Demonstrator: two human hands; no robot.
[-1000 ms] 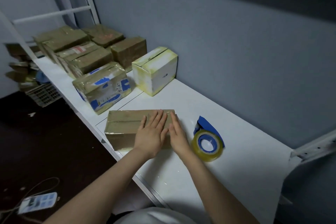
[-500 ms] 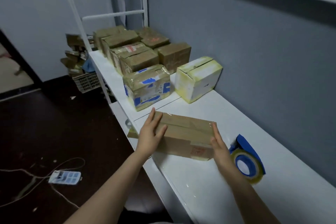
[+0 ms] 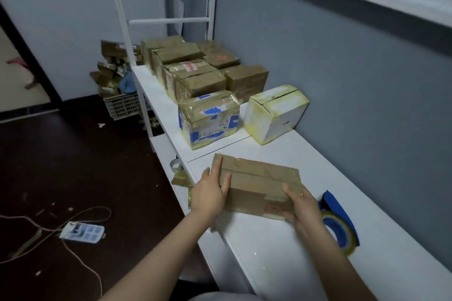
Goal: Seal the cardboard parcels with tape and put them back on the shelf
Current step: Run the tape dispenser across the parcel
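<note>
Between the hands, the left hand [image 3: 209, 194] and right hand [image 3: 304, 205] each grip one short end of a flat brown taped cardboard parcel [image 3: 256, 182], its long axis running hand to hand; stacked brown parcels [image 3: 195, 73] lie beyond the left hand.

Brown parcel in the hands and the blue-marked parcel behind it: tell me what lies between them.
Only bare white shelf, crossed by a seam, as the head view shows.

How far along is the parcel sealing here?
Done: taped parcels stand grouped farther along the shelf. In hand: left hand and right hand grip a brown parcel with glossy tape across its top. Left: setting it with the others; tape dispenser lies nearby.
</note>
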